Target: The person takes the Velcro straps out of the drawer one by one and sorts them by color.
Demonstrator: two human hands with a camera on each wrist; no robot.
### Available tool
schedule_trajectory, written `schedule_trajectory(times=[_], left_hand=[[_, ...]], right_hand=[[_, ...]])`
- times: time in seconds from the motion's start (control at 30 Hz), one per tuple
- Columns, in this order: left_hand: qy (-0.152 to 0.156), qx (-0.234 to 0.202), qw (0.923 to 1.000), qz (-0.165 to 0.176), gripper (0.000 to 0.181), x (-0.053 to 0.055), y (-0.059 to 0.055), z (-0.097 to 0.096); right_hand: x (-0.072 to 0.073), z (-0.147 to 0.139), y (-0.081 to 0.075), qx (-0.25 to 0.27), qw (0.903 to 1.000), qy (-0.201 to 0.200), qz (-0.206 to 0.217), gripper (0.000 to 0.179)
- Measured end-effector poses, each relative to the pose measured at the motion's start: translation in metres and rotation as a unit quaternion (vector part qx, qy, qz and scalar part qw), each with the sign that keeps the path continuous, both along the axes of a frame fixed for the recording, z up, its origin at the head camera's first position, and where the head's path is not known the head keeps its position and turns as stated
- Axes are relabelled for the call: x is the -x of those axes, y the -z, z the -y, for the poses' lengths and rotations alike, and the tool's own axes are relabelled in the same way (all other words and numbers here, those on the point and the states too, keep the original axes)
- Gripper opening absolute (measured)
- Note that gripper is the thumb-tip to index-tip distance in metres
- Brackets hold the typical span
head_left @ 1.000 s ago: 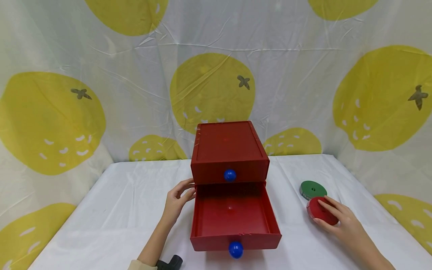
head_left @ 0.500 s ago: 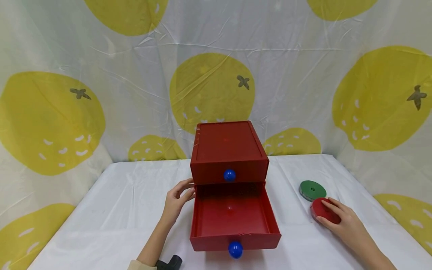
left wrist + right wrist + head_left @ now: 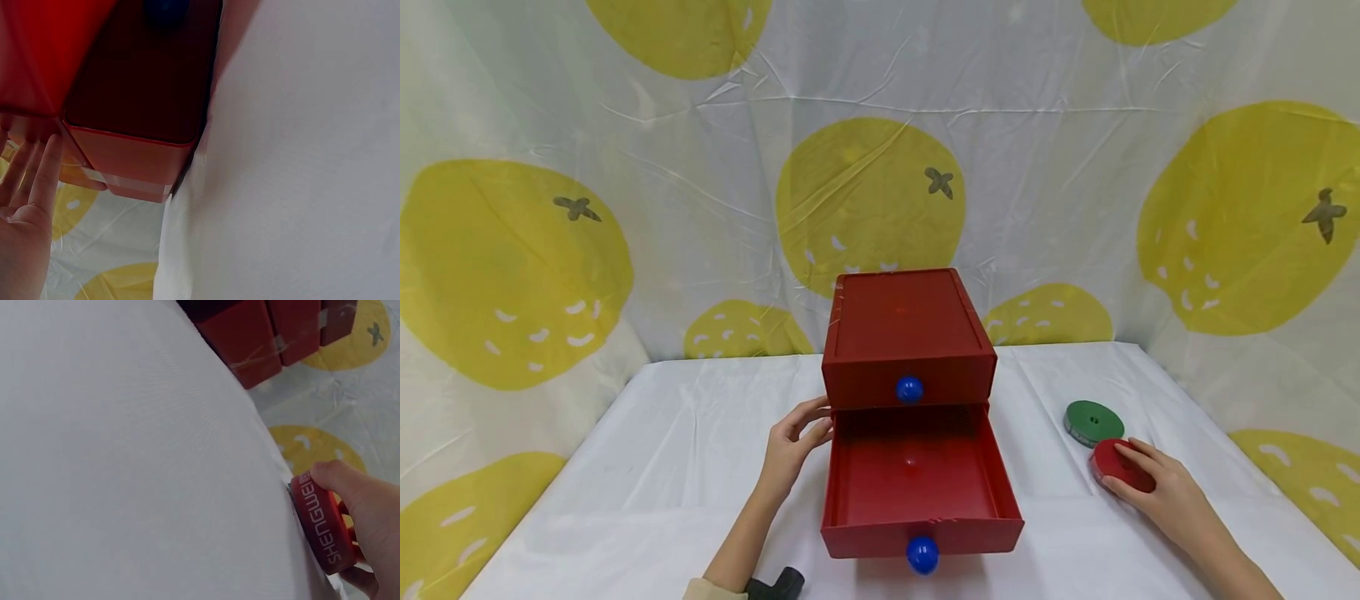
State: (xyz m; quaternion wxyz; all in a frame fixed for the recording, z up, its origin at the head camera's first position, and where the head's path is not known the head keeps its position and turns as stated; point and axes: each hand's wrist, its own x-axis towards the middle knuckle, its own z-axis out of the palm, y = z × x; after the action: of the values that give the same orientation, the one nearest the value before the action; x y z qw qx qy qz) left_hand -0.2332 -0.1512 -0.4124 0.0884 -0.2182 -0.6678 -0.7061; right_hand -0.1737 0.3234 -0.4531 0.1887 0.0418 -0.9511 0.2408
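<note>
The red plastic drawer unit (image 3: 910, 321) stands mid-table with blue ball knobs. A middle drawer (image 3: 917, 492) is pulled out, and its inside is bare apart from a small raised spot. My left hand (image 3: 790, 446) rests against the unit's left side with extended fingers, which the left wrist view also shows. On the right, my right hand (image 3: 1172, 496) grips a red disc-shaped roll (image 3: 1116, 467) between thumb and fingers. White lettering "SHENGWEI" runs along the red roll's edge (image 3: 322, 522) in the right wrist view. Just behind it lies a similar green roll (image 3: 1093, 422).
A white cloth (image 3: 722, 433) covers the table. A curtain (image 3: 1037, 192) with yellow fruit prints hangs at the back and sides. At the front left, a black bent piece (image 3: 778, 583) shows by my left wrist.
The right hand and the red roll shifted slightly right between one second and half a second ago. Since then they have stayed nearly still. My left hand has not moved.
</note>
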Motion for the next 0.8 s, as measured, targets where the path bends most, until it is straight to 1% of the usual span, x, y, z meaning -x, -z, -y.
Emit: schedule_trajectory(times=[0.1,0.2,0.43,0.5,0.8], left_hand=[[-0.002,-0.001,1.0,0.001,0.037,0.0,-0.0002,0.0004],[0.0,0.002,1.0,0.0,0.037,-0.0002,-0.0003,0.0003],[0.0,0.004,1.0,0.002,0.037,-0.0011,-0.001,-0.0002],[0.0,0.005,1.0,0.002,0.037,-0.0012,-0.0013,-0.0003],[0.001,0.003,1.0,0.002,0.038,-0.0012,-0.0008,0.0001]], right_hand=[[0.0008,-0.0004,-0.0006,0.0,1.0,0.001,0.003,0.057],[0.0009,-0.0011,-0.0014,-0.001,0.9999,0.002,0.014,0.058],[0.0003,-0.0015,-0.0028,-0.005,0.9969,0.014,0.077,0.064],[0.0007,-0.0018,-0.0026,-0.007,0.9959,0.014,0.089,0.065],[0.0023,-0.0031,-0.0018,-0.015,0.9938,0.009,0.11,0.068]])
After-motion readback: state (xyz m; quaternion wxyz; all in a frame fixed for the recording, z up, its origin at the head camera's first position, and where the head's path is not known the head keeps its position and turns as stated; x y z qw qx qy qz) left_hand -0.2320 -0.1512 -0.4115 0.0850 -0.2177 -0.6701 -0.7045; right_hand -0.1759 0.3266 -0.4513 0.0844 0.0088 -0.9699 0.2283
